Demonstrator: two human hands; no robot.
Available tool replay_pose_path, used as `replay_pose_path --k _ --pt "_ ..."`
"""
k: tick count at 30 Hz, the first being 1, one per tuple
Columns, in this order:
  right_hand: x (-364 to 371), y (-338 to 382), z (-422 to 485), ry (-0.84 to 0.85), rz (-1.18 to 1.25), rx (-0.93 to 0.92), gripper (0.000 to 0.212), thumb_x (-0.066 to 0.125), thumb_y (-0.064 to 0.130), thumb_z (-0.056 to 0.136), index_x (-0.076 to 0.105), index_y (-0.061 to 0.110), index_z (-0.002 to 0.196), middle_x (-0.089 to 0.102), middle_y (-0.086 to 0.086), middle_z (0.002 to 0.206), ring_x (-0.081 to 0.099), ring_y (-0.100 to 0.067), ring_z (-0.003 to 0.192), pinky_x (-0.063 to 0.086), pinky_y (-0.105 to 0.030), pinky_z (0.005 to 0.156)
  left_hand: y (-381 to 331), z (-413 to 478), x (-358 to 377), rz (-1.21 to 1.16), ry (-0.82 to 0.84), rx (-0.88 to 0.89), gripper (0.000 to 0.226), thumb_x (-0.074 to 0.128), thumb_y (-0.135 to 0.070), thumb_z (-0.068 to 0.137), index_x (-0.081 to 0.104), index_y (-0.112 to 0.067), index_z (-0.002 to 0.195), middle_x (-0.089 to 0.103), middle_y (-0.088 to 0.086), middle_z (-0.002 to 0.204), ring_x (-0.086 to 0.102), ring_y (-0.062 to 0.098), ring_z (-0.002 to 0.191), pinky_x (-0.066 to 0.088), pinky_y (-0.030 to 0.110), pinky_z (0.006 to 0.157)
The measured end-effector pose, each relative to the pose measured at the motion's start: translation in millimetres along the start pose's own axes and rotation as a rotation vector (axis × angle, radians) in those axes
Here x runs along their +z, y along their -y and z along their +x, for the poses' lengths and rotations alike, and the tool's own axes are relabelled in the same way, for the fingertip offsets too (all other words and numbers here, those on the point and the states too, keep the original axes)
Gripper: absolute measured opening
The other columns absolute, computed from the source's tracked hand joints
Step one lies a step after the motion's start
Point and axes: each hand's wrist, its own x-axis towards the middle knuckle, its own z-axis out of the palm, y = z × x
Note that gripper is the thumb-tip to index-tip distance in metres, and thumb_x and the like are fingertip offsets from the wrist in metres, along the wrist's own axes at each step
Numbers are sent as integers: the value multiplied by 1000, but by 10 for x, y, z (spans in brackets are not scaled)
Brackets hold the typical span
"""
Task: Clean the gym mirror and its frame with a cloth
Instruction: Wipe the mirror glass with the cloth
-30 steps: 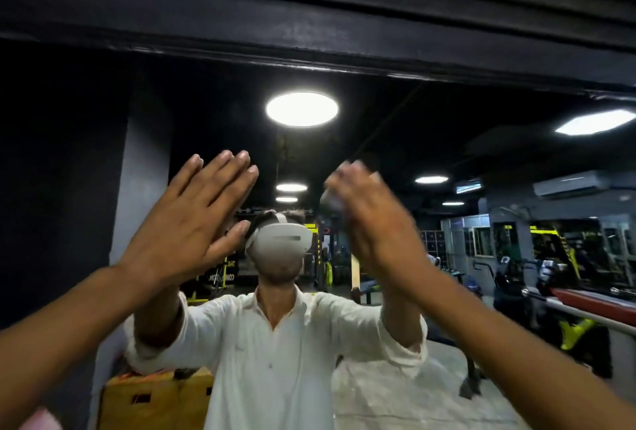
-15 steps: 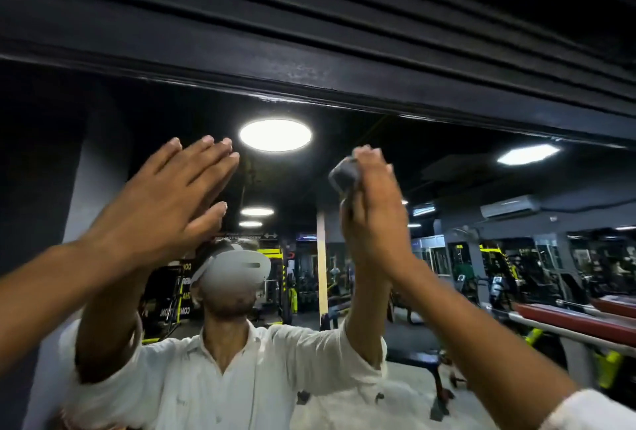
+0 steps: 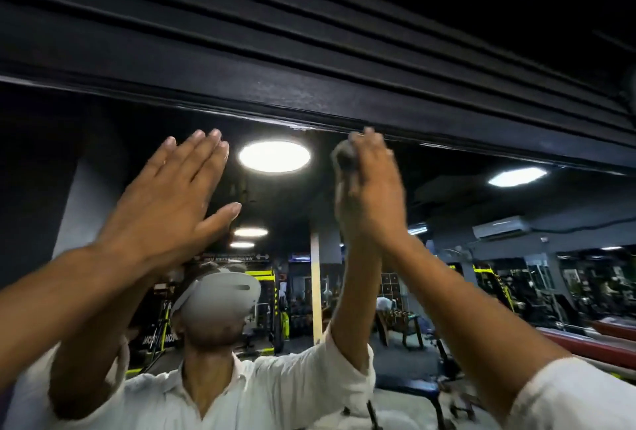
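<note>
Two hands up: left hand flat, empty; right hand gripping cloth at mirror top; frame likely pending.

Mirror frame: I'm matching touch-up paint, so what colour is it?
The frame is black, clearest in the head view.

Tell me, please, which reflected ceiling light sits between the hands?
The largest round light, directly between the left hand and right hand; the smaller round ones sit lower, the angular one far right.
</note>
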Motion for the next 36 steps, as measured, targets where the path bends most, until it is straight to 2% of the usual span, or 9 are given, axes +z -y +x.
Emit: replay_pose_path --k 3,6,10,14,21,28,30,33,36 --pt "-111 -448 172 -187 -9 395 46 45 15 103 52 15 149 49 -7 156 44 -24 146 32 -49 125 32 -8 55 37 -9 -10 88 18 -69 105 8 -10 170 4 9 179 1 20 165 2 45 133" --pt "89 -76 331 -258 22 518 48 45 5 102 51 4 149 49 -17 154 43 -32 146 33 -52 121 9 -18 80 36 -20 -6 87 17 -68 106 7 -10 170 3 9 179 0 21 165 3 45 133" --pt "536 1017 107 -114 -4 162 71 41 -3 102 11 1 166 10 -20 174 7 -31 162 2 -43 133 0 -20 64 15 -20 -33 89 18 -68 105 4 -9 170 1 10 179 -2 21 165 2 44 134" --pt "498 1370 -26 119 93 -247 72 52 2 100 24 12 166 18 -10 174 10 -22 162 3 -36 132 2 -64 24 -26 -34 -70 89 25 -64 103 11 -7 170 7 11 178 3 23 166 6 46 134" --pt "82 500 -286 -54 125 125 55 47 8 107 39 19 161 36 -1 169 22 -13 159 18 -44 132 -190 -559 13 -7 -13 20 82 28 -56 104 20 -6 169 17 15 177 13 29 165 17 53 132" --pt "-323 476 -1462 396 86 -468 77 68 5 96 33 17 164 20 -1 174 11 -13 162 14 -41 133 -685 -1086 0 -36 -5 73 78 32 -50 104 26 -3 166 18 19 176 17 35 163 26 61 128" --pt "-355 167 -1136 263 94 -250 71 63 8 99 34 22 162 18 9 172 8 -1 160 8 -31 133 -761 -1135 12 -30 21 103 76 32 -46 105 25 -3 167 17 18 176 16 35 163 27 62 127" --pt "-307 -59 -783 48 102 118 58 42 15 105 35 18 162 33 -3 170 20 -14 160 16 -47 132 -793 -1162 50 6 39 104 72 31 -40 105 24 -2 166 15 19 176 15 37 163 27 63 127" --pt "-207 206 -1128 85 113 88 63 41 7 102 32 15 164 30 -4 171 16 -15 161 13 -46 132 -895 -1113 22 8 35 103 74 31 -36 102 25 0 166 16 20 176 16 38 163 26 63 127"
